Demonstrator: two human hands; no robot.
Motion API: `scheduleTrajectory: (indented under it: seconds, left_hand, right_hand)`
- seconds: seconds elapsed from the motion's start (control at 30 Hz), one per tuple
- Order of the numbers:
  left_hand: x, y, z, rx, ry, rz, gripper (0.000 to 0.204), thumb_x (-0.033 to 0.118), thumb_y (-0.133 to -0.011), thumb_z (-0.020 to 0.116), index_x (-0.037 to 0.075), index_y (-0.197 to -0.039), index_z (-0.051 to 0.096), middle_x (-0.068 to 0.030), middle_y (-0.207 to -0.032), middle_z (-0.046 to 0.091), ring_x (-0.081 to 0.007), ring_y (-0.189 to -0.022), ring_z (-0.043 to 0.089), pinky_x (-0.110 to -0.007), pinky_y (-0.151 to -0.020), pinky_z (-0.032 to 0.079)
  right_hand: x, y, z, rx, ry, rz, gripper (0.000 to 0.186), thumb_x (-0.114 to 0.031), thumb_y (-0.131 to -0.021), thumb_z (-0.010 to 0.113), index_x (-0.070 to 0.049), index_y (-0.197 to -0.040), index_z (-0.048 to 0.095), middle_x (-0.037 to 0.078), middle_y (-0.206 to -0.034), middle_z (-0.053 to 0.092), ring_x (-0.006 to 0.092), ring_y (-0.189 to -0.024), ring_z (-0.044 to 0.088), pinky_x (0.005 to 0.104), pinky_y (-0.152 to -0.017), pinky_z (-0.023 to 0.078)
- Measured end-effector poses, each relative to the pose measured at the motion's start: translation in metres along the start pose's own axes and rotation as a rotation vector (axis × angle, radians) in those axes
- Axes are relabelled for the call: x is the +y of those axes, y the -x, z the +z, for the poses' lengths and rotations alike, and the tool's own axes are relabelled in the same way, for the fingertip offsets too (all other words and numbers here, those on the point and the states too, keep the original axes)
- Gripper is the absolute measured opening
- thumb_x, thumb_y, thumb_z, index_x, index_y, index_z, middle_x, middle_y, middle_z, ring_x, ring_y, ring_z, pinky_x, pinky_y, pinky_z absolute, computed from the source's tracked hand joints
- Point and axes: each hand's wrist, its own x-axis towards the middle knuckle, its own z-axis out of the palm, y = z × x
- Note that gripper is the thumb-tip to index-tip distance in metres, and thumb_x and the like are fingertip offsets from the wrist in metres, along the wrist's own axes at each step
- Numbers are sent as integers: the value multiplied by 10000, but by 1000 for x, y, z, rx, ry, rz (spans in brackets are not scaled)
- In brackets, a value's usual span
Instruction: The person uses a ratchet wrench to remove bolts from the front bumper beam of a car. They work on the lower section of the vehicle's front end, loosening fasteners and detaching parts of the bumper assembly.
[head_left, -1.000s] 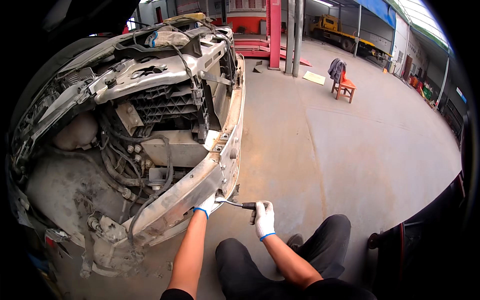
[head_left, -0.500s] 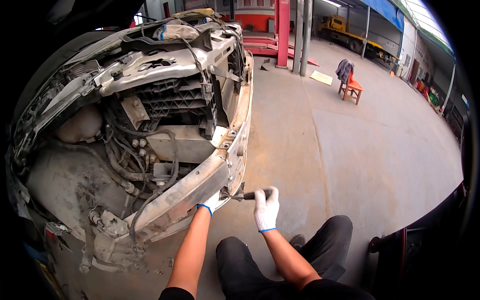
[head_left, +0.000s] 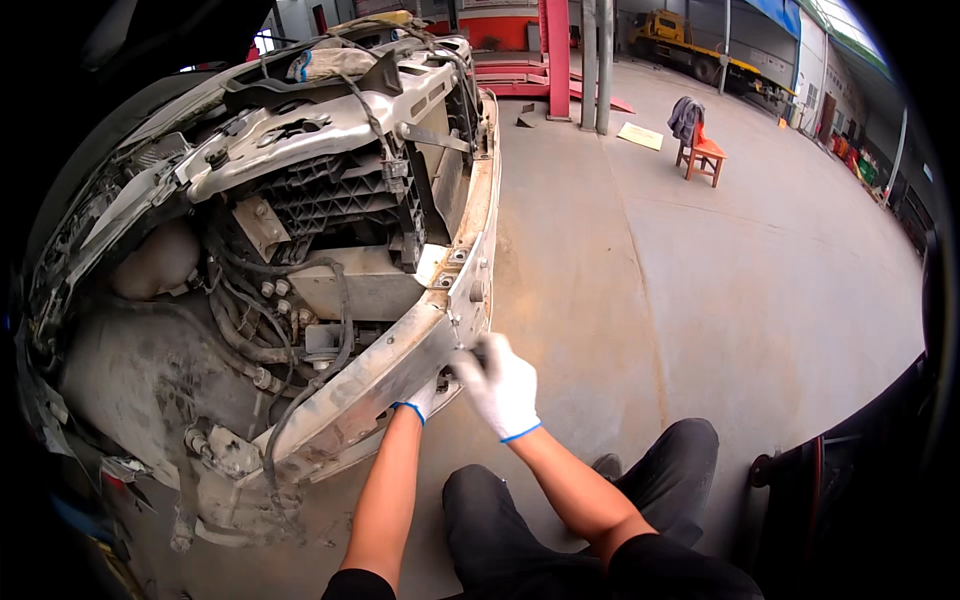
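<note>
Head view: on the car (head_left: 330,195), we observed the metal beam (head_left: 372,380), its long axis running lower left to upper right. The left hand (head_left: 424,397) and blurred right hand (head_left: 500,388) were at it; we could not tell either grip's opening or contents.

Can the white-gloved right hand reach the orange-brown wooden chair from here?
Likely not: the right hand is by the scuffed grey metal beam, while the chair stands far off across the grey floor.

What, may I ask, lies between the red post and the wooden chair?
Going from the red post to the wooden chair, the head view shows two grey posts, then a flat pale-yellow sheet on the floor.
</note>
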Motion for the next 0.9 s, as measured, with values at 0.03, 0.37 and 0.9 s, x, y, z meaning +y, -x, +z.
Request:
scheduleTrajectory:
  seconds: [0.03,0.37,0.9]
  left_hand:
    - [-3,-4,-3,-26,99,-10,588,421,-991,515,77,-1454,403,-100,-1499,374,-272,-1390,314,-404,-1157,258]
    - [-19,-18,25,-148,568,-62,458,370,-996,529,89,-1355,478,-88,-1305,484,-237,-1238,436,-362,-1067,364]
    - [19,7,13,-234,1029,-272,342,269,-1027,470,43,-1281,506,-105,-1256,553,-219,-1149,538,-343,-955,483]
  right_hand:
    - [-23,-10,6,-194,148,-115,233,-260,-886,655,-49,-942,572,155,-716,654,325,-633,666,392,-611,530]
    - [104,57,-16,179,-295,559,222,-194,-903,620,1,-984,550,78,-657,596,171,-522,569,333,-517,484]
    - [13,11,-26,132,-126,167,248,-270,-862,672,-48,-927,582,155,-701,636,305,-605,640,397,-596,514]
